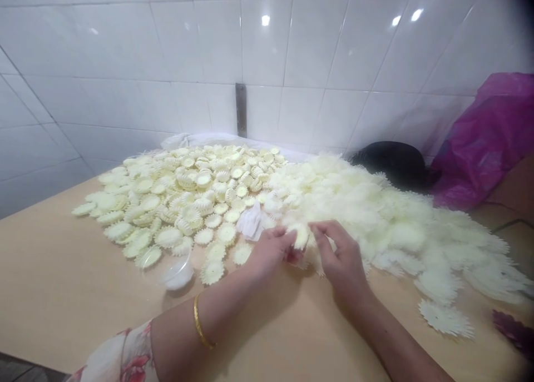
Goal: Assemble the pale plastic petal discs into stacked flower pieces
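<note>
My left hand [271, 249] and my right hand [340, 254] meet over a wooden table [62, 282]. Both pinch one small cream fabric flower piece [301, 236] between their fingertips. A gold bangle sits on my left wrist. To the left lies a spread of folded, rounded cream flowers [183, 204]. To the right a loose heap of flat cream petal cutouts [396, 226] stretches toward the table's right edge. A small clear plastic cup [177, 272] with something white in it stands just left of my left forearm.
A white tiled wall [267, 54] backs the table. At the back right are a black bag [392, 162] and a magenta plastic bag [488, 137]. A crumpled white scrap [252, 221] lies between the two piles. Something purple [513, 329] sits at the right edge.
</note>
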The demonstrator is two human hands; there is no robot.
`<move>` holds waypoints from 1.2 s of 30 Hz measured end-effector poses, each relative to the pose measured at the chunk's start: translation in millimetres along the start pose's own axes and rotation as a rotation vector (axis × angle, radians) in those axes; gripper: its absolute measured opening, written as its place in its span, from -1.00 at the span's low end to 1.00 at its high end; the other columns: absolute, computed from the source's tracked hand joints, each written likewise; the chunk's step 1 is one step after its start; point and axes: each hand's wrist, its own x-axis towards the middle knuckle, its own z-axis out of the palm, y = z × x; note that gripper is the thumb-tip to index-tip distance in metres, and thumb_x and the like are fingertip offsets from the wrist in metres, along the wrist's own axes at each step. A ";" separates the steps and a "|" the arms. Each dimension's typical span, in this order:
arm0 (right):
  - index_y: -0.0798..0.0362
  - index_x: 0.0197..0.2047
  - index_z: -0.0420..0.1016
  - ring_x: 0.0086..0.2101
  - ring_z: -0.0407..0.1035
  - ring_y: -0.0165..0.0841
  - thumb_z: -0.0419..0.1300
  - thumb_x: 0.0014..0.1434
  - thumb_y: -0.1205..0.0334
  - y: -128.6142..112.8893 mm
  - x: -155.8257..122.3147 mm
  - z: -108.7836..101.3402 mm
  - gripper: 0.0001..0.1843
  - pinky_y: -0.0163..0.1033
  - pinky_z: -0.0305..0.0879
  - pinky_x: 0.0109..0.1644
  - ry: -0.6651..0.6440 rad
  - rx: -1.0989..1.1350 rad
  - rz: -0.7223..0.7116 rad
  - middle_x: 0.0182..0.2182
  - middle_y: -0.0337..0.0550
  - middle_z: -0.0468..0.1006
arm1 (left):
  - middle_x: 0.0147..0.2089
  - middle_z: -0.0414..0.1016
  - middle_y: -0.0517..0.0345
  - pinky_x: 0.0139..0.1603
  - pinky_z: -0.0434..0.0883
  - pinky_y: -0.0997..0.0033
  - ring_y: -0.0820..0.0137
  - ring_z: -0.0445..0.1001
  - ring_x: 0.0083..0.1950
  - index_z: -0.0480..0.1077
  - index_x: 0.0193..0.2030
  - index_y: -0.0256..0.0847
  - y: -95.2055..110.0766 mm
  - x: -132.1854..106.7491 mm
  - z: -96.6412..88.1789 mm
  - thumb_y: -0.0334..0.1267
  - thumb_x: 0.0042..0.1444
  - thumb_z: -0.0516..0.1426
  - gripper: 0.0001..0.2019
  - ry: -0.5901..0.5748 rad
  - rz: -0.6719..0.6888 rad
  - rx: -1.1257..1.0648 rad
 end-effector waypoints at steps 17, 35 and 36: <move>0.05 -0.49 0.30 -0.47 0.26 -0.40 0.16 0.03 0.07 -5.8 3.9 -2.7 -0.76 -0.29 0.20 -0.34 -0.101 0.274 0.291 -0.57 -0.28 0.36 | -0.61 0.29 0.22 -0.50 0.19 0.50 0.53 0.28 -0.57 0.24 -0.47 -0.26 -7.3 -2.9 3.1 0.08 -0.05 0.11 -0.62 -0.154 -0.004 -0.055; 0.06 -0.37 0.41 -0.44 0.32 -0.39 0.25 -0.06 0.09 -1.5 10.0 -10.1 -0.76 -0.25 0.28 -0.31 -0.241 0.732 0.475 -0.50 -0.23 0.44 | -0.63 0.33 0.19 -0.50 0.22 0.51 0.54 0.29 -0.61 0.24 -0.55 -0.29 0.5 -2.6 2.8 -0.41 -0.11 0.14 -0.87 -0.014 0.026 0.012; 0.05 -0.37 0.40 -0.44 0.31 -0.39 0.22 -0.03 0.09 -2.1 8.8 -10.4 -0.78 -0.25 0.28 -0.33 -0.218 0.638 0.404 -0.49 -0.23 0.43 | -0.64 0.32 0.20 -0.52 0.20 0.52 0.55 0.27 -0.62 0.24 -0.55 -0.28 1.2 -2.9 3.2 -0.43 -0.12 0.14 -0.88 0.028 0.007 0.016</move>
